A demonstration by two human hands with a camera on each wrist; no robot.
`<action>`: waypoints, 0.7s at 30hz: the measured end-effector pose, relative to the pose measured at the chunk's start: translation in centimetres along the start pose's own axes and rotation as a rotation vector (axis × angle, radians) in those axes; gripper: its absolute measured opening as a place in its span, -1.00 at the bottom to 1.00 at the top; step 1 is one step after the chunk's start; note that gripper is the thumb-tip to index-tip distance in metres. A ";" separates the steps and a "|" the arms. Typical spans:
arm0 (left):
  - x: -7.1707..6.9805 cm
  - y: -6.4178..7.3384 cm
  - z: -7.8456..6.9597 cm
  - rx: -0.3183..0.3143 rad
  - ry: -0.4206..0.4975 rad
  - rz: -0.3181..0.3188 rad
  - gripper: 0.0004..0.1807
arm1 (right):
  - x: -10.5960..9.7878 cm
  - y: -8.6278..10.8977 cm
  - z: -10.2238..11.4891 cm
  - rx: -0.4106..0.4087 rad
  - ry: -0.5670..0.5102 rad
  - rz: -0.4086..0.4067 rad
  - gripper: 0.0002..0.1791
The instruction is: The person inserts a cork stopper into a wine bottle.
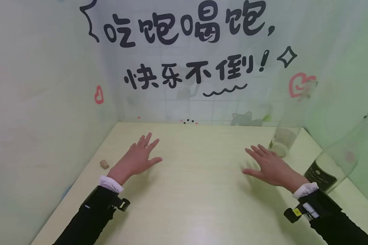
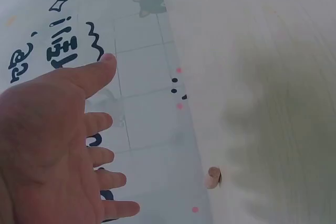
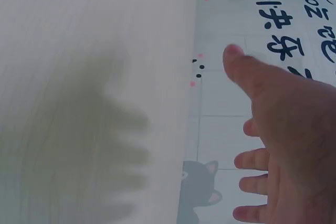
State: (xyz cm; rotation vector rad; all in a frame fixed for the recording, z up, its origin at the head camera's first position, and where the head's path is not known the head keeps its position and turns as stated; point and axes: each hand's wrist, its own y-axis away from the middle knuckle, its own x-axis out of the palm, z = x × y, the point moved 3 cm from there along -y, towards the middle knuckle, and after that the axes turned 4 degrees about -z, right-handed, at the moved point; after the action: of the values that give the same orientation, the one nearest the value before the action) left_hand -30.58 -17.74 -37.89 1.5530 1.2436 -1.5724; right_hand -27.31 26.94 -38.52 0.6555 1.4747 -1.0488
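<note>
My left hand (image 1: 135,160) hovers over the left side of the table, fingers spread and holding nothing. A small cork (image 1: 104,164) lies on the table just left of that wrist; a cork (image 2: 213,177) also shows in the left wrist view. On the right, my right hand (image 1: 271,168) hangs above the tabletop with its fingers extended and its palm bare. Behind its fingertips stands a clear glass bottle (image 1: 284,132). A larger clear bottle with a dark label (image 1: 320,175) is beside the right wrist, its lower part partly hidden by the forearm.
The pale wooden table (image 1: 187,190) is closed in by a printed back curtain (image 1: 184,110) and by side walls on the left and right. Both bottles stand near the right wall (image 1: 343,88). Shadows of both hands fall on the tabletop.
</note>
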 end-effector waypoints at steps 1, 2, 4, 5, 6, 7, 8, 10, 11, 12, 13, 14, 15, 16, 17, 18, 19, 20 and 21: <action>0.0 -0.1 0.3 -0.013 0.003 0.000 -0.11 | -0.3 0.1 -0.4 0.018 0.004 -0.011 -0.02; -0.1 -0.2 0.7 -0.029 0.006 0.003 -0.12 | -0.5 0.2 -0.8 0.035 0.008 -0.025 -0.03; -0.2 -0.5 1.4 -0.053 0.016 0.008 -0.12 | -1.1 0.4 -1.6 0.072 0.015 -0.054 -0.06; -0.3 -0.7 1.8 -0.064 0.018 0.009 -0.12 | -1.4 0.5 -1.9 0.087 0.020 -0.075 -0.07; -0.4 -0.9 2.1 -0.075 0.021 0.014 -0.12 | -1.7 0.6 -2.2 0.102 0.029 -0.103 -0.09; -0.5 -1.1 2.5 -0.083 0.023 0.017 -0.12 | -2.0 0.7 -2.5 0.120 0.033 -0.135 -0.12; -0.6 -1.4 2.8 -0.094 0.029 0.022 -0.12 | -2.3 0.8 -2.9 0.142 0.035 -0.173 -0.15; -0.8 -1.9 3.6 -0.111 0.038 0.028 -0.12 | -2.9 0.9 -3.5 0.194 0.034 -0.271 -0.22; -0.8 -2.2 3.9 -0.124 0.045 0.031 -0.12 | -3.2 0.9 -3.8 0.224 0.026 -0.324 -0.25; -0.8 -2.5 4.3 -0.137 0.055 0.031 -0.12 | -3.5 0.9 -4.0 0.258 0.014 -0.373 -0.27; -0.8 -2.8 4.7 -0.151 0.063 0.030 -0.14 | -3.8 0.9 -4.3 0.294 -0.003 -0.420 -0.30; -0.8 -3.0 5.1 -0.166 0.073 0.032 -0.15 | -4.0 0.9 -4.5 0.328 -0.013 -0.465 -0.31; -0.7 -3.2 5.5 -0.179 0.084 0.033 -0.16 | -4.2 0.9 -4.7 0.358 -0.028 -0.502 -0.31; -0.6 -3.3 5.9 -0.191 0.092 0.035 -0.16 | -4.4 0.9 -4.8 0.386 -0.039 -0.529 -0.31; -0.4 -3.5 6.3 -0.200 0.100 0.038 -0.17 | -4.5 0.8 -4.9 0.411 -0.047 -0.553 -0.30; -0.3 -3.5 6.6 -0.206 0.108 0.041 -0.16 | -4.7 0.8 -5.0 0.431 -0.053 -0.572 -0.29; -0.1 -3.6 6.9 -0.213 0.117 0.047 -0.16 | -4.8 0.7 -5.0 0.444 -0.053 -0.592 -0.28; 0.0 -3.7 7.2 -0.219 0.126 0.050 -0.15 | -5.0 0.7 -5.0 0.454 -0.044 -0.609 -0.27; 0.1 -3.8 7.5 -0.223 0.134 0.050 -0.13 | -5.1 0.6 -5.1 0.465 -0.039 -0.621 -0.25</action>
State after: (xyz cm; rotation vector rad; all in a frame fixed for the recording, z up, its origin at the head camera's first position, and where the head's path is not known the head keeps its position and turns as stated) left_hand -37.07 -23.01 -38.16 1.5525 1.3905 -1.2683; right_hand -28.24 32.47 -34.03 0.4920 1.4415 -1.9105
